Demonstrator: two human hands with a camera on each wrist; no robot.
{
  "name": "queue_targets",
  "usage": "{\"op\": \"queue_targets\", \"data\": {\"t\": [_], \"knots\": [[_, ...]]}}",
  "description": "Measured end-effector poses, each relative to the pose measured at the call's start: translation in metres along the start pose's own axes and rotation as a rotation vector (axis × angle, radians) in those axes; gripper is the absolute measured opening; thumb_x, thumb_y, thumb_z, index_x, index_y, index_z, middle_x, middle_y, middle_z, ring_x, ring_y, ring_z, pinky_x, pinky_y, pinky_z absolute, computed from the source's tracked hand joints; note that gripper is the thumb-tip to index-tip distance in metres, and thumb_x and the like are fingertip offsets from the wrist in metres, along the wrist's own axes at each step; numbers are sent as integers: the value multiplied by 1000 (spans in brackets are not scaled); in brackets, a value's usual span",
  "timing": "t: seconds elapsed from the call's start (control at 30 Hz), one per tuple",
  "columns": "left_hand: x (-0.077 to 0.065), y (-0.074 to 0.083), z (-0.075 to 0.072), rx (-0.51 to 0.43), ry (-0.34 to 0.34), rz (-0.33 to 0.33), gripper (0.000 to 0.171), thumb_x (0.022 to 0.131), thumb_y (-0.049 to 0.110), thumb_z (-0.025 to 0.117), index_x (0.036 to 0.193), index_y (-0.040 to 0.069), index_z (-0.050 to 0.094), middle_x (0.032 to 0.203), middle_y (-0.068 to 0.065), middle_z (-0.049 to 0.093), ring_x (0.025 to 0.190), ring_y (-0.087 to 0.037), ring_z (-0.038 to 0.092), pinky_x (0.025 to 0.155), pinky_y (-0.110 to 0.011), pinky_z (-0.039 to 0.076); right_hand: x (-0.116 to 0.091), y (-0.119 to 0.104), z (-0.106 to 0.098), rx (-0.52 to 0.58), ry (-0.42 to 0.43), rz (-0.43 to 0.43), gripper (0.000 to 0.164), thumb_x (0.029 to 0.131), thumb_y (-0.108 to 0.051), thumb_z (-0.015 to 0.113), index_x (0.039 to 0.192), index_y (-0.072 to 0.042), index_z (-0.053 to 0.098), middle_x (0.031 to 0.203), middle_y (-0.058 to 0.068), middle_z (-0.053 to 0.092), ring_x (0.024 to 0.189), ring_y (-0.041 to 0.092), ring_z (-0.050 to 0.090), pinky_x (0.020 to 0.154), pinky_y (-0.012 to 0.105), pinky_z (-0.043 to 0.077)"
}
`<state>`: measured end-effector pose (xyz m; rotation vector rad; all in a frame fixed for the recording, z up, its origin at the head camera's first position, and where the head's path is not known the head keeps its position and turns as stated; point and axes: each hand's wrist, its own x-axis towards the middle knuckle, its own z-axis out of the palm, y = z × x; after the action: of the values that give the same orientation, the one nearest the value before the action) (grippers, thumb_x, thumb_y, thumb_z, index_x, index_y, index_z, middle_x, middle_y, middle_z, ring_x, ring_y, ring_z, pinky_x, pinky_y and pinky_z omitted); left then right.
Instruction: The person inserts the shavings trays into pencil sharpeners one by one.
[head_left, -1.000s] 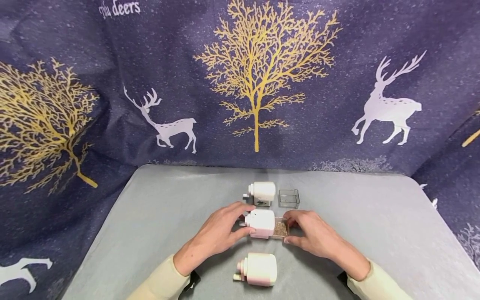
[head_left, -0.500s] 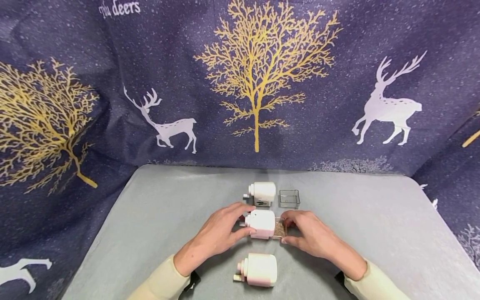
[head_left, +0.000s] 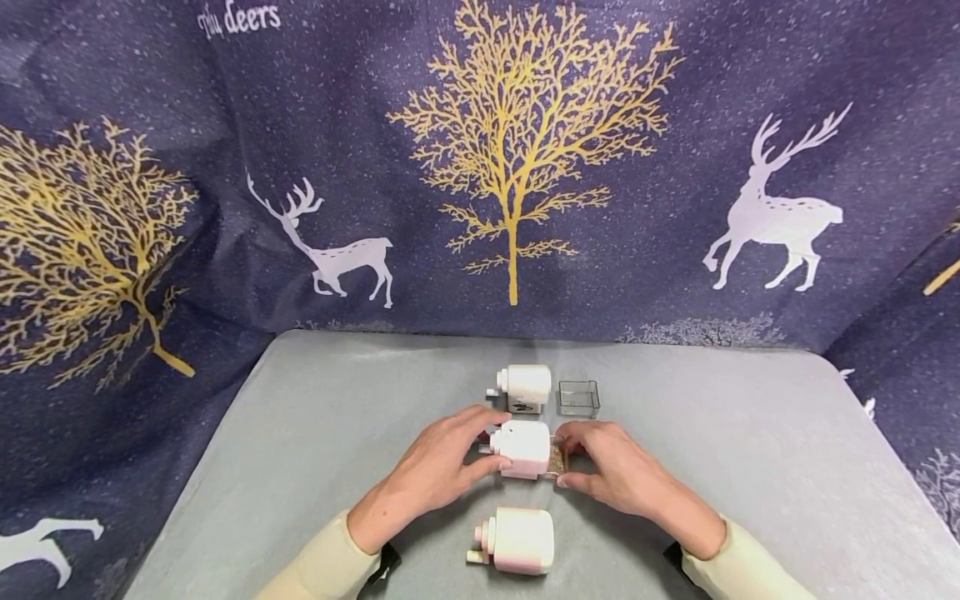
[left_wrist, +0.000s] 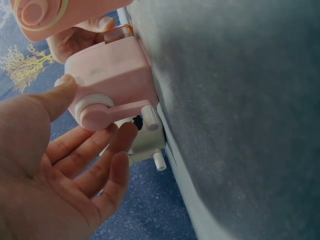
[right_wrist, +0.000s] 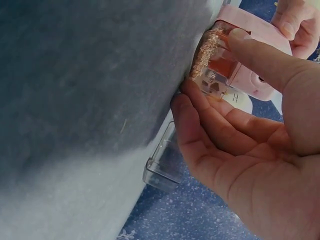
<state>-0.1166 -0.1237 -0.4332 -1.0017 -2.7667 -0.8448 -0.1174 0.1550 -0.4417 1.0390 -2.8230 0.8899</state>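
On grey table (head_left: 337, 417) before deer-print cloth (head_left: 600, 275): at centre, pink sharpener (head_left: 522, 442) pinched in left hand (head_left: 447, 454); drawer (head_left: 556, 458) jutting right, pinched in right hand (head_left: 622, 468). Probably light, stiff, slick; best gripped by body sides, drawer level against spilling shavings (right_wrist: 206, 55).

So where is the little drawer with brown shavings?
In the head view, the drawer is low, right of centre, held by the right hand, poking from the right side of the middle sharpener.
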Motion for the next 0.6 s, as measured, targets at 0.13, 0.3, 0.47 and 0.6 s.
{"op": "queue_targets", "data": {"t": [0.13, 0.3, 0.47, 0.6], "knots": [[0, 0, 0, 0, 0, 2, 55, 91, 47, 63, 137, 21, 54, 129, 12, 55, 109, -9, 57, 90, -35, 50, 1, -1, 0, -1, -7, 1, 34, 74, -25, 82, 102, -14, 66, 87, -7, 65, 80, 9, 62, 76, 32, 55], [0, 0, 0, 1, -1, -2, 55, 91, 47, 63, 137, 20, 54, 129, 11, 55, 110, -9, 57, 91, -35, 50, 2, -1, 1, -2, -12, 1, 34, 75, -25, 82, 102, -14, 66, 86, -8, 66, 80, 9, 63, 76, 32, 55], [0, 1, 0, 6, 1, 0, 54, 91, 48, 63, 137, 21, 54, 129, 10, 55, 111, -9, 56, 92, -35, 49, 3, -1, 1, 6, -16, -3, 32, 75, -24, 82, 100, -15, 66, 85, -8, 66, 80, 9, 63, 75, 32, 55], [0, 0, 0, 3, -4, -4, 54, 91, 48, 63, 138, 21, 54, 130, 11, 55, 111, -10, 56, 92, -35, 50, 4, -1, 0, 12, -22, -4, 31, 75, -24, 82, 99, -16, 65, 85, -8, 66, 80, 9, 63, 75, 33, 55]]}}
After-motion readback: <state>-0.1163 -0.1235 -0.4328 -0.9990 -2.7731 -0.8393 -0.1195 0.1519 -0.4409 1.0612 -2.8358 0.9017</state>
